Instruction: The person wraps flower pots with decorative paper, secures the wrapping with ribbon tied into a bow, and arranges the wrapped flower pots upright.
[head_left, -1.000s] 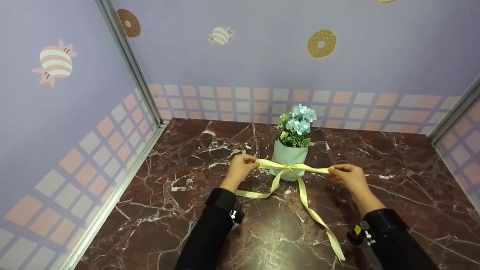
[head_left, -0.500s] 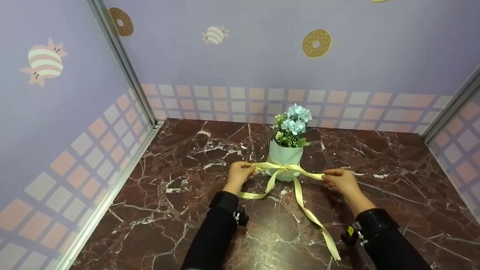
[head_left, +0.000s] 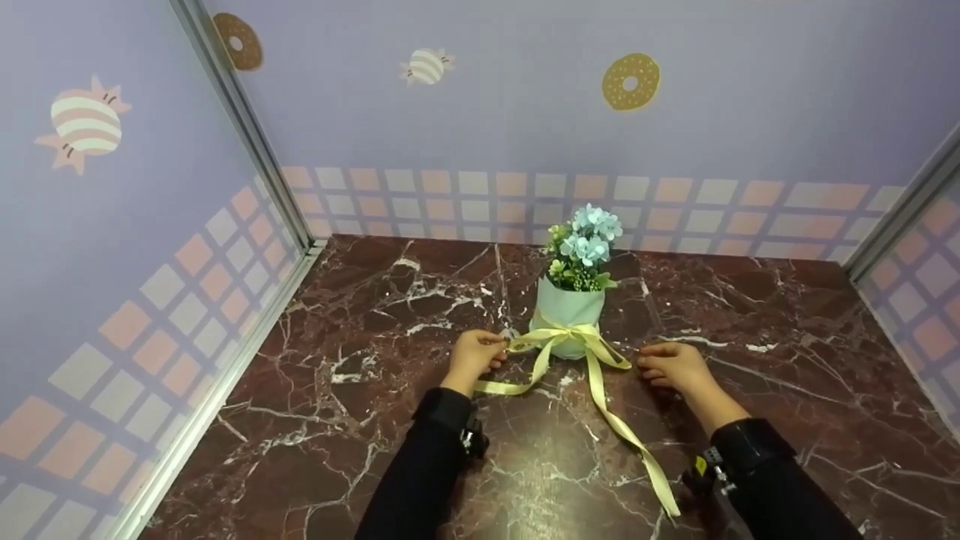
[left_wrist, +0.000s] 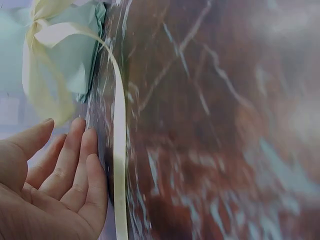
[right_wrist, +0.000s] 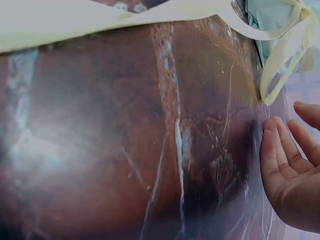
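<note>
A pot of light blue artificial flowers (head_left: pixel 590 240), wrapped in pale green paper (head_left: pixel 570 304), stands on the marble-patterned table. Round the wrapping runs a yellow ribbon (head_left: pixel 574 334) tied in a bow at the front. One tail curves left toward the left wrist; the other hangs toward the table's near side. My left hand (head_left: pixel 478 356) is beside the left loop (left_wrist: pixel 62 102), its fingers loosely bent and the fingertips just short of the loop. To the right, my right hand (head_left: pixel 675 367) has relaxed fingers, apart from the right loop (right_wrist: pixel 280 82), and holds nothing.
The dark red marble-patterned table (head_left: pixel 375 450) meets a lilac wall (head_left: pixel 510 97) behind the pot. A side wall with a metal frame (head_left: pixel 247 127) bounds the left, and another panel (head_left: pixel 919 300) the right.
Both hands pulled the bow's loops taut sideways, then let go of them. The right loop has dropped and opened out; the left loop has slackened beside the left fingertips.
</note>
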